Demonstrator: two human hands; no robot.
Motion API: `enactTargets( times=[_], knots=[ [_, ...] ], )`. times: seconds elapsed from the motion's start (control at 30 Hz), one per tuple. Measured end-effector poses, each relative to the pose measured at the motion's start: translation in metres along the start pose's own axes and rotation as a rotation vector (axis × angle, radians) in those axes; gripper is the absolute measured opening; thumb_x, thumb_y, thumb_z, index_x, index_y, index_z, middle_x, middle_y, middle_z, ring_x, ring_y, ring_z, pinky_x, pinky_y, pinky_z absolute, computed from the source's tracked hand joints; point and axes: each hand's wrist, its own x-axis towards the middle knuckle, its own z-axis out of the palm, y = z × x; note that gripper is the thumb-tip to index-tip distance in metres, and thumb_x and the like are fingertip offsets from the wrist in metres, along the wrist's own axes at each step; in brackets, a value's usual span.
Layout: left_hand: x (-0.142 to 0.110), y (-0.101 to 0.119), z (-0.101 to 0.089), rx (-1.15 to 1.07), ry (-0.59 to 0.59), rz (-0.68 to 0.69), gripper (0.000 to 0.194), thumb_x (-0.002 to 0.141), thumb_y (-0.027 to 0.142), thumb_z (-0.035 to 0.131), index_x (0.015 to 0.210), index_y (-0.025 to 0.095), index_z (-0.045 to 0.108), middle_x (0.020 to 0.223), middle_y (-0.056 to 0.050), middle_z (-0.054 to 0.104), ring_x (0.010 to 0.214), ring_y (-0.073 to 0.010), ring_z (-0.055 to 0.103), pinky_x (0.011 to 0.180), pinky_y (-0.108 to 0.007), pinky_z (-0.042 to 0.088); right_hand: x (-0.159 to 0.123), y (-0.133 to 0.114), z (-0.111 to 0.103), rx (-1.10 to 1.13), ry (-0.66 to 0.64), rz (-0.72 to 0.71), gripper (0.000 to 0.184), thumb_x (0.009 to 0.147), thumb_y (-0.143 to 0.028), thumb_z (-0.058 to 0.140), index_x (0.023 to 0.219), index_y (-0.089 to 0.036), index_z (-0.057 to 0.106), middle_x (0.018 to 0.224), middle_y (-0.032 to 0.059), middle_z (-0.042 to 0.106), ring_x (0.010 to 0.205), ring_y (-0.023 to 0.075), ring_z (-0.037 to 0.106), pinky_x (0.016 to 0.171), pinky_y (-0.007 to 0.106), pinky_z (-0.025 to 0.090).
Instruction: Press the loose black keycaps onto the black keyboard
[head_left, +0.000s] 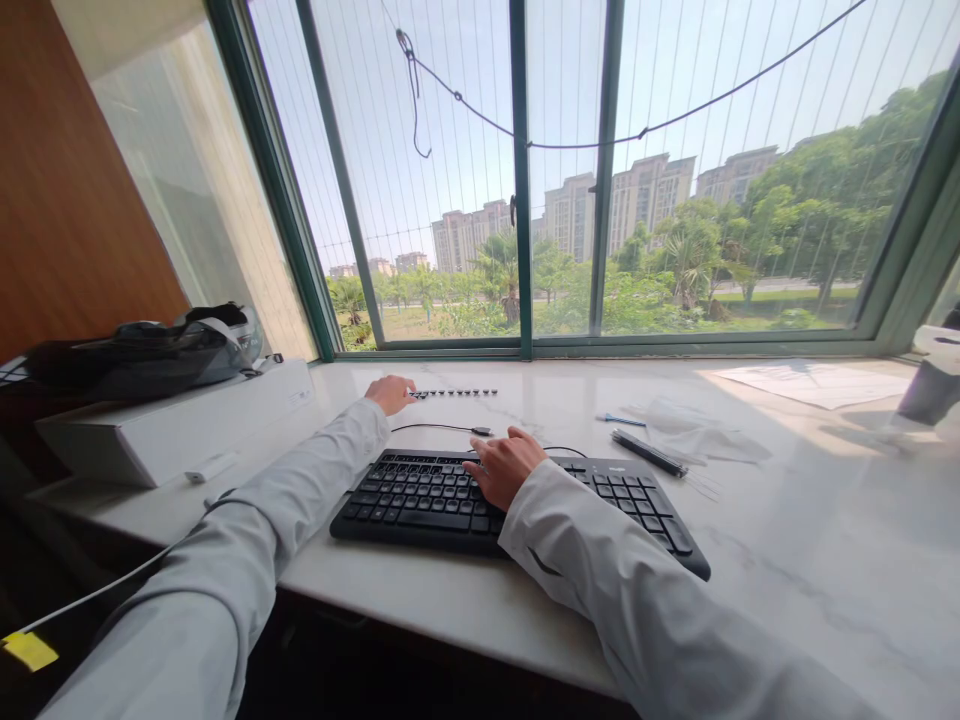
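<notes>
Nearest the camera, 2 pale grey sleeves (187, 620) are stretched toward a black keyboard (435, 505), which is set on the marbled counter (795, 560). The right hand (510, 468) is laid over the keyboard's keys, fingers partly spread; whether anything is pinched there cannot be told. Beyond the keyboard's left part, the left hand (391, 394) is held with narrowed fingers at the left end of 1 row of small dark pieces (459, 393); about 9 are seen, and a grip on any cannot be confirmed. Between that row and the keyboard, 1 cable plug (481, 431) is laid. Left of the keyboard, 1 white box (180, 430) is topped by 1 dark bag (142, 355); the contents of both are hidden. Beyond the keyboard's right part, 1 blue-and-white stick (624, 420), 1 slim black item (649, 453) and crumpled clear plastic (694, 430) are seen. Farther right, paper (814, 383) is spread.
</notes>
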Motion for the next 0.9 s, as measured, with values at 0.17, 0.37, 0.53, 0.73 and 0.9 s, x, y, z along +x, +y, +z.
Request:
enactTargets(
  times=[0.17, 0.37, 0.53, 0.73, 0.9],
  knots=[
    [0.023, 0.004, 0.011, 0.13, -0.004, 0.1, 0.032, 0.075, 0.036, 0.062, 0.105, 0.026, 0.07, 0.112, -0.009, 0.066, 0.1, -0.0269, 0.06, 0.083, -0.032, 0.041, -0.001, 0.002, 0.0, -0.006, 0.012, -0.003, 0.041, 0.096, -0.043, 0.035, 0.11, -0.014, 0.06, 0.087, 0.0102, 0.073, 0.08, 0.0198, 0.068, 0.087, 0.034, 0.035],
    [0.031, 0.01, 0.025, 0.213, -0.001, 0.146, 0.026, 0.078, 0.037, 0.056, 0.087, 0.018, 0.073, 0.106, -0.014, 0.066, 0.1, -0.0298, 0.059, 0.082, -0.035, 0.041, -0.001, 0.001, -0.001, -0.005, 0.041, -0.011, 0.04, 0.095, -0.043, 0.036, 0.105, -0.015, 0.062, 0.081, 0.009, 0.072, 0.076, 0.0192, 0.068, 0.085, 0.033, 0.035],
    [0.036, 0.014, 0.032, 0.233, 0.013, 0.164, 0.026, 0.079, 0.03, 0.053, 0.086, 0.014, 0.071, 0.104, -0.017, 0.066, 0.096, -0.0319, 0.06, 0.08, -0.039, 0.041, -0.001, -0.001, -0.004, 0.0, 0.038, -0.02, 0.037, 0.095, -0.042, 0.039, 0.104, -0.015, 0.062, 0.08, 0.0085, 0.072, 0.073, 0.0187, 0.068, 0.086, 0.034, 0.035],
    [0.033, 0.019, 0.028, 0.224, 0.04, 0.191, 0.023, 0.079, 0.024, 0.052, 0.082, 0.013, 0.072, 0.096, -0.015, 0.069, 0.091, -0.0304, 0.062, 0.077, -0.037, 0.042, -0.002, -0.001, -0.004, -0.006, 0.027, -0.019, 0.037, 0.095, -0.041, 0.037, 0.106, -0.016, 0.062, 0.081, 0.0086, 0.073, 0.075, 0.0183, 0.067, 0.088, 0.033, 0.034],
    [0.014, 0.025, 0.005, 0.188, 0.108, 0.214, 0.025, 0.081, 0.028, 0.051, 0.079, 0.017, 0.073, 0.094, -0.011, 0.07, 0.089, -0.0272, 0.063, 0.073, -0.033, 0.042, -0.002, -0.001, -0.006, -0.011, 0.023, -0.015, 0.038, 0.095, -0.04, 0.037, 0.109, -0.016, 0.062, 0.082, 0.0087, 0.073, 0.076, 0.0186, 0.068, 0.087, 0.033, 0.033]
  ],
)
